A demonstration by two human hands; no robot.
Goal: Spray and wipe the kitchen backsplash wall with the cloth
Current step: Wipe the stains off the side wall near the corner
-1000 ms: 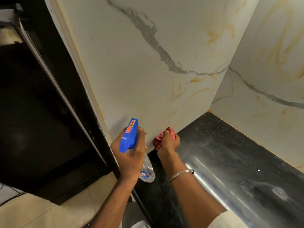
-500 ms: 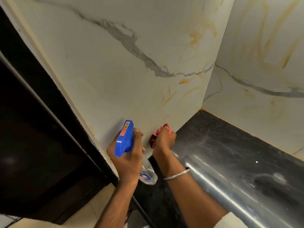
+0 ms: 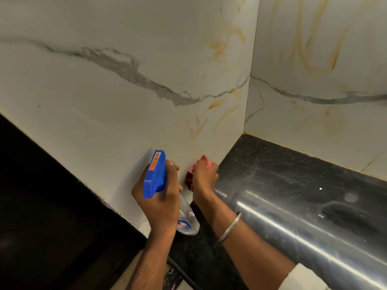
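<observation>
The backsplash wall [image 3: 125, 122] is white marble-look tile with grey veins and orange streaks. My left hand [image 3: 159, 197] grips a clear spray bottle [image 3: 187, 220] with a blue trigger head [image 3: 156, 174], nozzle pointing up along the wall. Just to its right, my right hand [image 3: 204, 176] holds a bunched red-pink cloth [image 3: 191, 174] and presses it against the wall's bottom edge, where the tile meets the counter. Most of the cloth is hidden under my fingers.
A glossy black counter [image 3: 303, 195] with a rounded front edge runs to the right, meeting a second tiled wall [image 3: 324, 80] at the corner. A dark panel [image 3: 41, 206] borders the wall on the left. Pale floor [image 3: 136, 268] shows below.
The view has tilted up and right, showing more wall. Both hands stay low on the wall near the counter; the cloth hand has shifted slightly along the bottom edge.
</observation>
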